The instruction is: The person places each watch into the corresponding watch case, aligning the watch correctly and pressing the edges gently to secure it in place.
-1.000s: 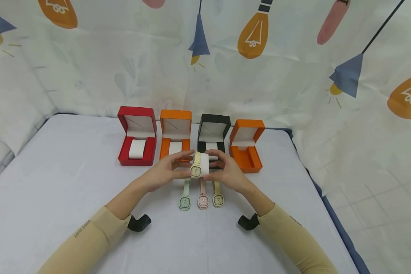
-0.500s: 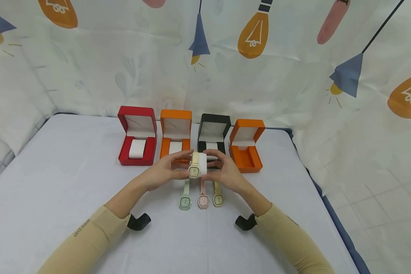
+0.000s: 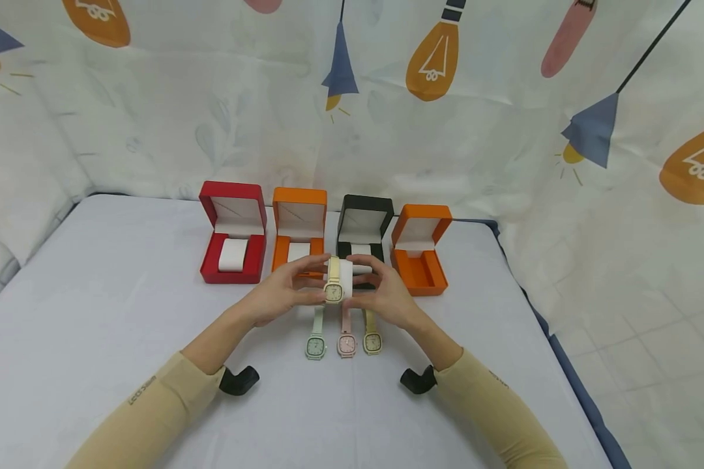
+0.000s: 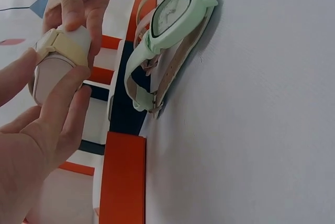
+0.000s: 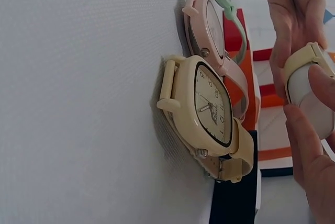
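Observation:
A cream watch (image 3: 334, 292) is wrapped around a white cushion (image 3: 347, 277), raised off the table in front of the boxes. My left hand (image 3: 281, 293) grips the watch side, thumb near the dial. From the other side, my right hand (image 3: 392, 298) holds the cushion between thumb and fingers. Below them on the cloth lie a mint green watch (image 3: 315, 347), a pink watch (image 3: 347, 344) and a pale yellow watch (image 3: 372, 342), dials up. In the left wrist view the strap (image 4: 70, 47) crosses the cushion's upper part; the held dial is hidden there.
Behind the hands stand a red box (image 3: 211, 266), an orange box (image 3: 281, 251), a black box (image 3: 364, 203) and another orange box (image 3: 434, 290), lids up. White cushions sit in the first three; the right orange one shows bare compartments. A patterned curtain (image 3: 375, 150) hangs behind.
The right hand and forearm have shifted slightly left, and the watch on its cushion has moved a little left with them. Both hands keep their hold; the boxes and lying watches stay put.

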`<state>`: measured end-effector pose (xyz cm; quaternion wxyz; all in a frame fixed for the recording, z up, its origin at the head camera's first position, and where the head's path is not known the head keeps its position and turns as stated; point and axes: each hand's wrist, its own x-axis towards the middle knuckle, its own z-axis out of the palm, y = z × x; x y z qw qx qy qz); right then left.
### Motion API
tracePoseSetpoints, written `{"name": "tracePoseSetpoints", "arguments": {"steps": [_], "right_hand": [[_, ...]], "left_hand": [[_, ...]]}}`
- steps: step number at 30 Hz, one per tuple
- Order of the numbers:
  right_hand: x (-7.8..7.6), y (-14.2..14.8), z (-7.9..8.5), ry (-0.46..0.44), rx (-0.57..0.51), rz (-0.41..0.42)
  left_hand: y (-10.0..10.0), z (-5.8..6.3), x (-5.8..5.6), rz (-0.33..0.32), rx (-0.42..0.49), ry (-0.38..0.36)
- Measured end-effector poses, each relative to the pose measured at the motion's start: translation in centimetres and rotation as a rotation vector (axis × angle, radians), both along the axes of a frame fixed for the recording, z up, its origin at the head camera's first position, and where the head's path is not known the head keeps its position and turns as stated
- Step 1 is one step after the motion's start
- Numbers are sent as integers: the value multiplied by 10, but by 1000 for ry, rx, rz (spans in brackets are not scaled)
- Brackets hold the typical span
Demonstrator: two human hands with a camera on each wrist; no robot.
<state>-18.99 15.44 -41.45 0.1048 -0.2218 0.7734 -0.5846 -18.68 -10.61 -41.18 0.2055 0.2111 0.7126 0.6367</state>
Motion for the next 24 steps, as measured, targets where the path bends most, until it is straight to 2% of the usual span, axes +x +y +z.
{"name": "tracePoseSetpoints", "arguments": {"steps": [12, 24], "right_hand": [[1, -3, 2, 10, 15, -9], [2, -2, 0, 23, 11, 19]], "left_hand": [[0, 2, 0, 7, -11, 36], [6, -1, 3, -9, 50, 9]]}}
